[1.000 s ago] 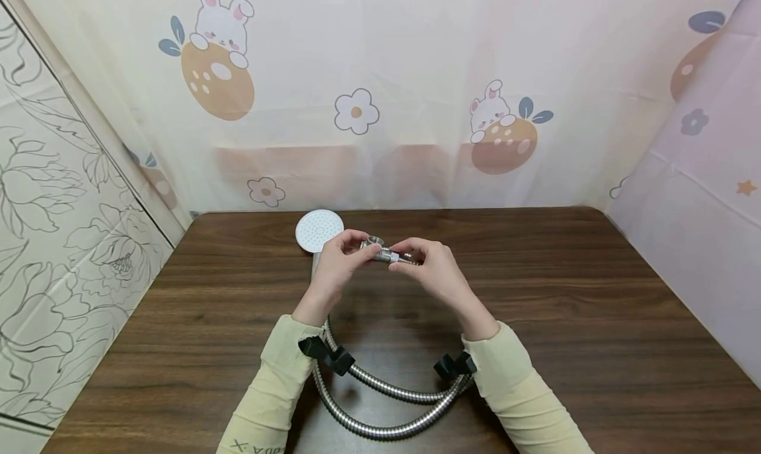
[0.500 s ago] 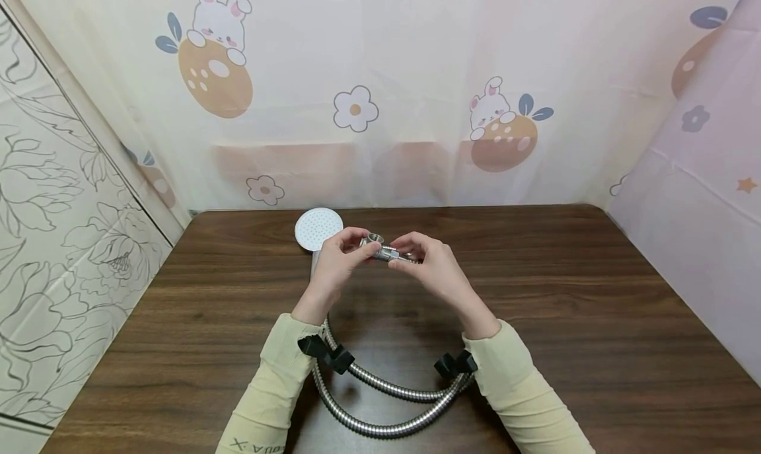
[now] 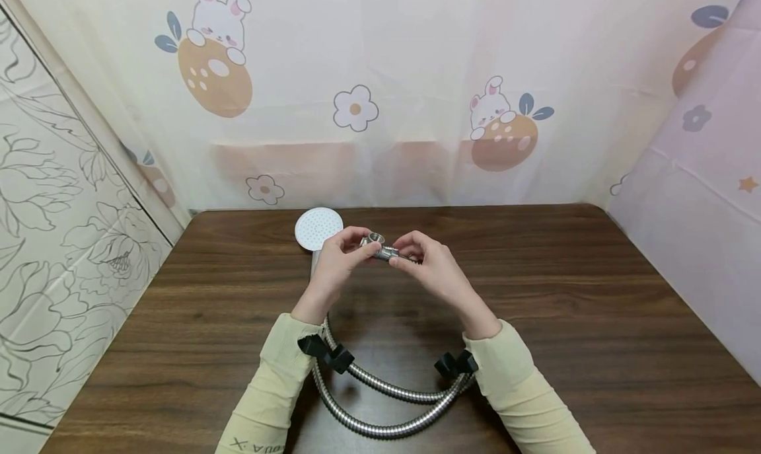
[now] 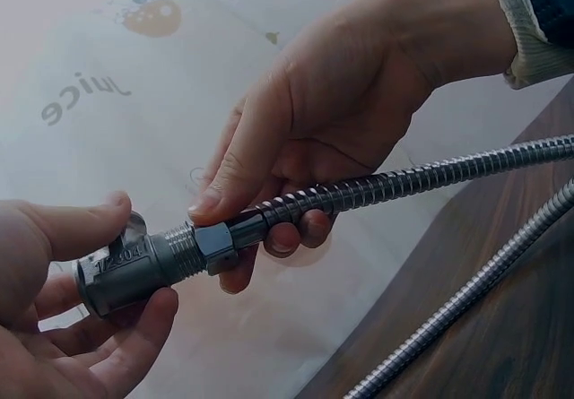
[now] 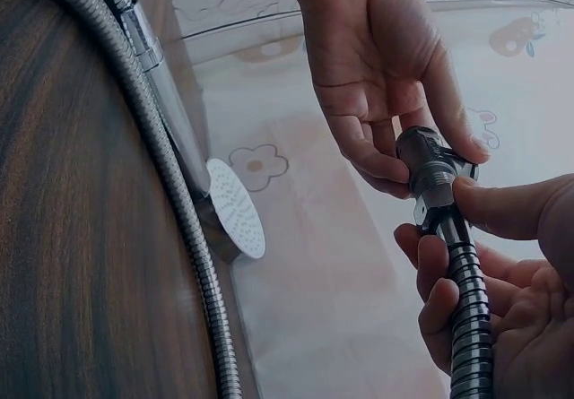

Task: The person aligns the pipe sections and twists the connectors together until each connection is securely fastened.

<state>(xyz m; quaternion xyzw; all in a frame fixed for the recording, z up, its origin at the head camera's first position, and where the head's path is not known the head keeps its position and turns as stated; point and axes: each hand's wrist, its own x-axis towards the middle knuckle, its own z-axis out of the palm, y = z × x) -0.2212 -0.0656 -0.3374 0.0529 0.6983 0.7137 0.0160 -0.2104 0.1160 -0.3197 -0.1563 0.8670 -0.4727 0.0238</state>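
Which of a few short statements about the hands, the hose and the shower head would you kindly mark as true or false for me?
1. The left hand holds the metal fitting. True.
2. The shower head is at the table's near edge. False: it is by the table's far edge.
3. The right hand holds the hose near its end. True.
4. The hose is smooth white plastic. False: it is ribbed and silvery.
5. Both sleeves are pale yellow. True.
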